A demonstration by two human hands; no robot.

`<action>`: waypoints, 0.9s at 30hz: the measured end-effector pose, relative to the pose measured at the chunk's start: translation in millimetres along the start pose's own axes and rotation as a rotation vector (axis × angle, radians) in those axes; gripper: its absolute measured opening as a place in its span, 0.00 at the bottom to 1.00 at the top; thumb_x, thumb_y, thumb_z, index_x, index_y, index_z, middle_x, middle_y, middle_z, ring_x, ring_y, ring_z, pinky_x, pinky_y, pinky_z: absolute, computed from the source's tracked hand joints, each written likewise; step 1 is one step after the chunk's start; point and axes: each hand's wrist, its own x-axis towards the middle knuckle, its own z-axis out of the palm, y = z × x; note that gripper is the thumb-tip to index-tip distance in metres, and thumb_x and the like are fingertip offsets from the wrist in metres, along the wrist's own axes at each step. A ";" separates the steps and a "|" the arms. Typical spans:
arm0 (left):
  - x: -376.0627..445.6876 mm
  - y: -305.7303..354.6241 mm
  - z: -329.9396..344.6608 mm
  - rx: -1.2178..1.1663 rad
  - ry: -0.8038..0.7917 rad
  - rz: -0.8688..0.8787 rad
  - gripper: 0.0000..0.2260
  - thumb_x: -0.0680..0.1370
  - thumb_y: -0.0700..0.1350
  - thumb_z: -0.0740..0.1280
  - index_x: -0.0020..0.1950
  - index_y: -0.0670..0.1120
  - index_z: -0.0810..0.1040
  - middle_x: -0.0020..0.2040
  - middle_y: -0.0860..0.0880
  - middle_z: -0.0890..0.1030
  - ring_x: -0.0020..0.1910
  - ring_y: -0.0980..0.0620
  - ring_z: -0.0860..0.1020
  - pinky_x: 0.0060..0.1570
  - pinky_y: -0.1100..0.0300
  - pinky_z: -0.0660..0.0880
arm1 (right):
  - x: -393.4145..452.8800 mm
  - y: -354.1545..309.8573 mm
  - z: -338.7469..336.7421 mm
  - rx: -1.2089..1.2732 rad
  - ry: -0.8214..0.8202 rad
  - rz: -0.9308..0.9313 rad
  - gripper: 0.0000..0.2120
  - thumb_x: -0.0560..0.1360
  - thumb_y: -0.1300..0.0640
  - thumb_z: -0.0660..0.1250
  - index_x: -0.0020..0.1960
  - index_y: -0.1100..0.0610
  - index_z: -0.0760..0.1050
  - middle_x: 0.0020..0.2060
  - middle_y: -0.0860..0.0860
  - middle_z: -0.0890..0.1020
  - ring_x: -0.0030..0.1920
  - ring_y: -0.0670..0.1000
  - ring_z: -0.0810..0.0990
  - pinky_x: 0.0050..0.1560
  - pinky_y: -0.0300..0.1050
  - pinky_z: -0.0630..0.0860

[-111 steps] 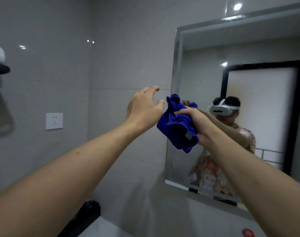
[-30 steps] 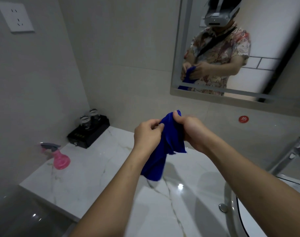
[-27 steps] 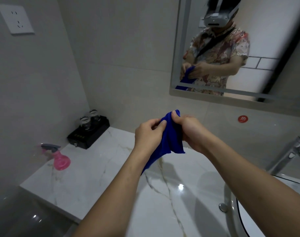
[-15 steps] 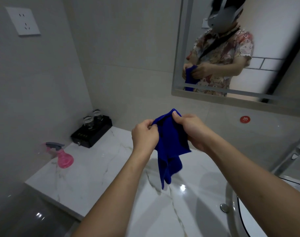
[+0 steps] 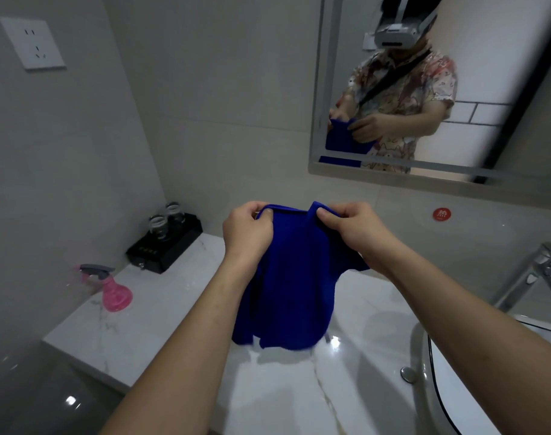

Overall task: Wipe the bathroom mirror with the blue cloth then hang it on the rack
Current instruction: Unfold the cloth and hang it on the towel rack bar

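The blue cloth (image 5: 291, 287) hangs spread out in front of me above the marble counter. My left hand (image 5: 247, 232) pinches its top left corner and my right hand (image 5: 351, 227) pinches its top right corner, a short stretch of hem taut between them. The bathroom mirror (image 5: 487, 89) is on the wall at the upper right and reflects me holding the cloth. No rack is in view.
The white marble counter (image 5: 161, 309) carries a pink spray bottle (image 5: 112, 288) at its left and a black tray with two glasses (image 5: 164, 243) in the back corner. A basin (image 5: 456, 387) and chrome faucet (image 5: 537, 277) sit at the right. A wall socket (image 5: 32, 42) is at upper left.
The cloth went from bunched at the mirror to held low over the counter. In the last second my hands moved apart and the cloth unfolded into a flat hanging sheet.
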 end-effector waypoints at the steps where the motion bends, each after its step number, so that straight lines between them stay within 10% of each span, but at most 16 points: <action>1: 1.8 1.2 0.0 0.001 -0.005 0.010 0.07 0.79 0.47 0.66 0.46 0.56 0.83 0.44 0.58 0.84 0.48 0.55 0.81 0.53 0.53 0.80 | 0.4 0.0 0.2 0.010 0.025 -0.036 0.12 0.83 0.52 0.68 0.48 0.56 0.87 0.40 0.54 0.88 0.42 0.55 0.87 0.47 0.51 0.83; 14: 34.9 33.5 -24.8 0.403 0.002 0.233 0.08 0.81 0.50 0.64 0.52 0.53 0.83 0.46 0.52 0.85 0.48 0.46 0.81 0.44 0.56 0.73 | -0.6 -18.9 -10.5 -0.024 0.128 -0.317 0.09 0.83 0.55 0.68 0.49 0.46 0.85 0.40 0.45 0.87 0.43 0.44 0.85 0.44 0.41 0.81; 18: 42.3 45.0 -29.4 0.619 -0.021 0.283 0.09 0.82 0.51 0.64 0.56 0.54 0.84 0.52 0.47 0.85 0.54 0.42 0.80 0.50 0.52 0.77 | 5.0 -27.9 -12.1 -0.271 0.200 -0.299 0.10 0.82 0.50 0.69 0.59 0.50 0.86 0.47 0.45 0.87 0.53 0.49 0.84 0.57 0.49 0.80; 24: 40.5 56.2 -29.7 0.618 -0.087 0.266 0.09 0.82 0.50 0.64 0.54 0.53 0.84 0.50 0.47 0.85 0.53 0.42 0.80 0.54 0.49 0.79 | 1.4 -47.5 -14.5 -0.829 0.216 -0.351 0.15 0.83 0.43 0.64 0.64 0.45 0.84 0.57 0.51 0.87 0.59 0.57 0.82 0.59 0.58 0.80; 27: 38.5 62.4 -26.5 0.396 -0.170 0.204 0.07 0.82 0.47 0.64 0.50 0.51 0.83 0.40 0.47 0.81 0.43 0.43 0.81 0.44 0.52 0.81 | 1.8 -54.7 -16.0 -0.725 0.101 -0.325 0.12 0.82 0.48 0.68 0.62 0.50 0.85 0.52 0.50 0.87 0.57 0.54 0.83 0.54 0.51 0.81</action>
